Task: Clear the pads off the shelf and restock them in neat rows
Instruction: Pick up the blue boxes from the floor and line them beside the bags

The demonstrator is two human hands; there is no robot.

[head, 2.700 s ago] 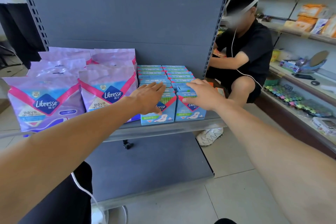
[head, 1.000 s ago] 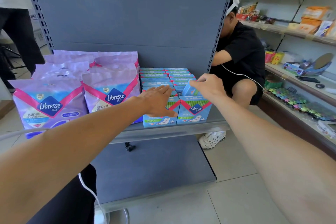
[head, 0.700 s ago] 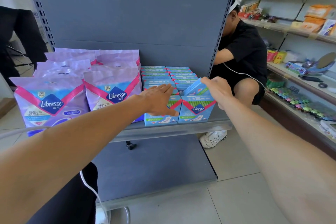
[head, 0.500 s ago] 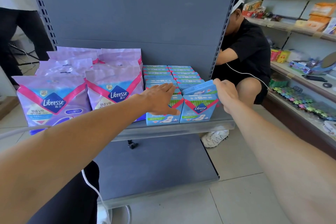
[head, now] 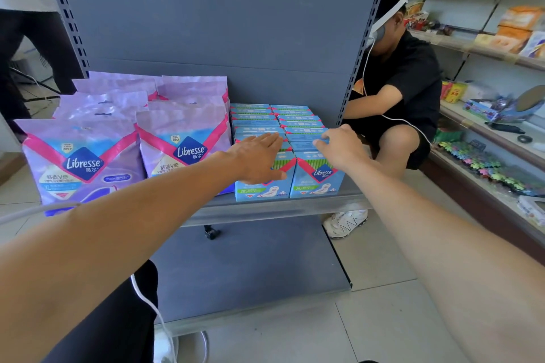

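**A:** What is on the shelf?

**B:** A grey metal shelf [head: 265,209] holds two kinds of pads. On its left stand large purple packs [head: 182,138] in two rows. On its right sit small blue boxes [head: 317,178] in two straight rows running back to the grey back panel [head: 221,23].

**A:** And the hands?

**B:** The left hand [head: 256,156] lies flat, fingers straight, on top of the left row of blue boxes. The right hand [head: 342,147] reaches over the right row, its fingers bent onto a box just behind the front one; whether it grips the box, I cannot tell.

**A:** Anyone else?

**B:** A person in black [head: 404,82] crouches beside the shelf's right end.
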